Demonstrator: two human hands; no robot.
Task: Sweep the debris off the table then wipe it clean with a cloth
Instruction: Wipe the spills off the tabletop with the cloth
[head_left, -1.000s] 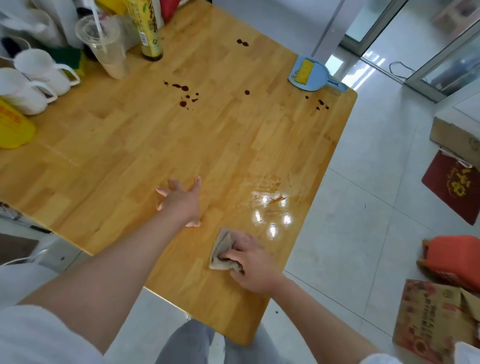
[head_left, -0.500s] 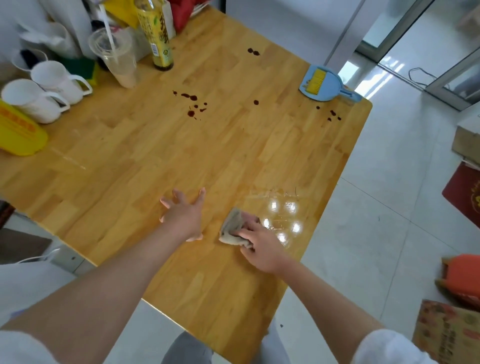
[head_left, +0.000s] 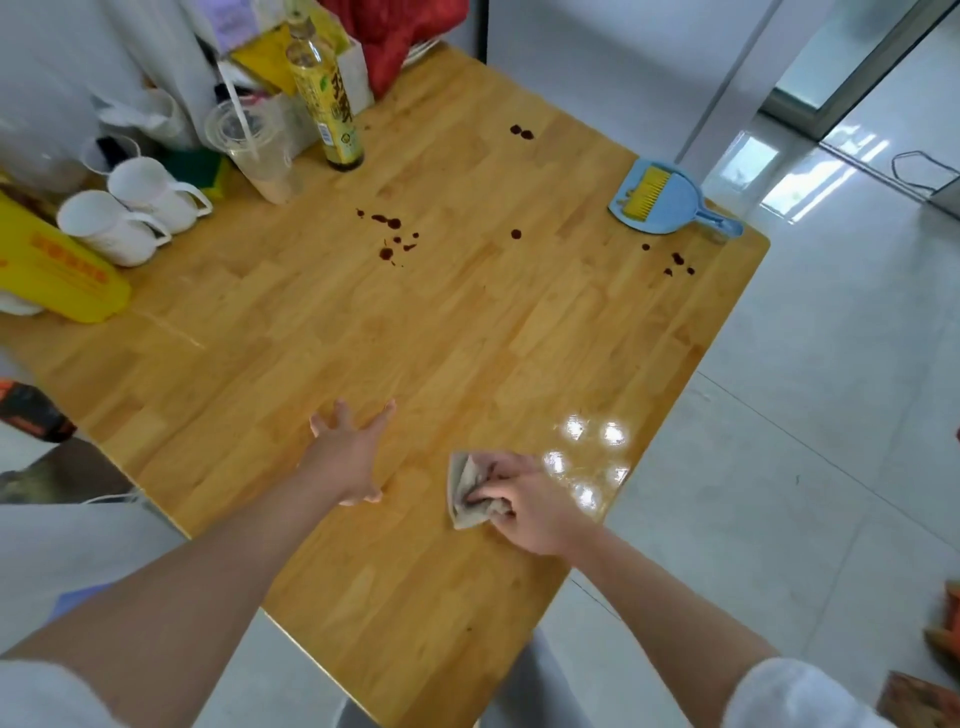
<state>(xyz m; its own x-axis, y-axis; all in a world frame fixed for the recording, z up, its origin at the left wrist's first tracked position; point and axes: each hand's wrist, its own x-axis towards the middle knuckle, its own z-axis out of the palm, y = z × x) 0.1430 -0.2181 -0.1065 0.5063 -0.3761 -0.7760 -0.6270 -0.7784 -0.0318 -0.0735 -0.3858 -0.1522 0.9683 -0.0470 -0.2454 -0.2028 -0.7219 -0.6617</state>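
Grey, crumpled soft cloth (head_left: 467, 493) lies bunched under the right hand's (head_left: 524, 506) curled grip on the wooden worktop (head_left: 467, 322); seemingly damp, limp, best held bunched. Left hand (head_left: 348, 457) rests flat, fingers spread, beside.

Short white sleeves (head_left: 795, 693), seemingly fuzzy.

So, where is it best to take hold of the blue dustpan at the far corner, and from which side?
Probably by its handle. The dustpan lies flat near the table's far right corner, and the short handle sticks out toward that edge with nothing around it. Coming from the right edge, fingers can curl round it. The wide pan is flat and holds a yellow brush.
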